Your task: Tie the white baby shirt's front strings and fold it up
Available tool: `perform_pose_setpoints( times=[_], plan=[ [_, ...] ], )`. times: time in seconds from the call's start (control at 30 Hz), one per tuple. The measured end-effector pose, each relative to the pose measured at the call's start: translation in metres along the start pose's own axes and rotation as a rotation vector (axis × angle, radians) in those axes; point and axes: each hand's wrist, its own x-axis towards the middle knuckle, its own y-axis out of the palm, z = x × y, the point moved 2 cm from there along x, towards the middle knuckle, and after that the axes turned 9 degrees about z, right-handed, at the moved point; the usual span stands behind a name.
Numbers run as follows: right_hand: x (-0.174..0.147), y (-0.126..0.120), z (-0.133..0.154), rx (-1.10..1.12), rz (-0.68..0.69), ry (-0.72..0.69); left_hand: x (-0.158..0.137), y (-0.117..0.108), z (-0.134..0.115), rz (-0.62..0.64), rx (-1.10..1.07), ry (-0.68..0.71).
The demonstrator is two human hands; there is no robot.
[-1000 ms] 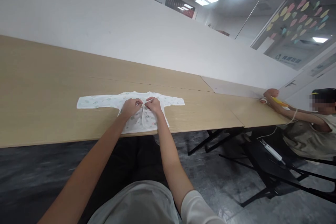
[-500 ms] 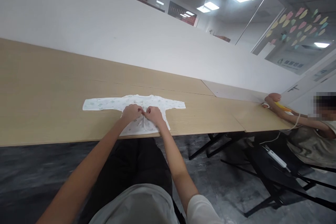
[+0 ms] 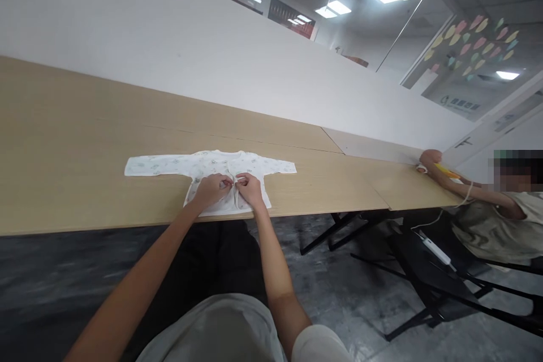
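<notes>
A small white baby shirt (image 3: 212, 165) with a faint print lies spread on the wooden table (image 3: 326, 189), sleeves stretched out to both sides and hem by the near edge. Over its front opening, my left hand (image 3: 213, 189) pinches the fabric edge with thumb and fingertips. Close beside it, my right hand (image 3: 249, 188) pinches the other side of the opening. The fingertips of both hands almost meet at the middle. Whether a fastener lies between them is too small to make out.
To the right, another person (image 3: 487, 203) sits with arms reaching to a doll (image 3: 431, 158) at the table's far end. A black folding chair (image 3: 428, 263) holds a white power strip (image 3: 436, 250). A white wall (image 3: 169, 56) runs behind the table.
Both hands stay at the shirt's front, with the fingertips slightly farther apart and the opening's edge more visible. The whole view has shifted a little.
</notes>
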Motion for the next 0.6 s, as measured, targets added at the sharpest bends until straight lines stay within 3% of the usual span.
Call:
perform_pose_setpoints(
  times=[0.4,0.6],
  plan=[
    [-0.0012,0.0027,-0.0053,0.066,0.008,-0.103,0.0,-0.0027,0.0038,-0.028,-0.319,-0.01],
    [-0.0005,0.0044,-0.0074,0.121,0.01,-0.118,0.0006,-0.0026,0.0045,-0.026,-0.36,0.017]
  ],
)
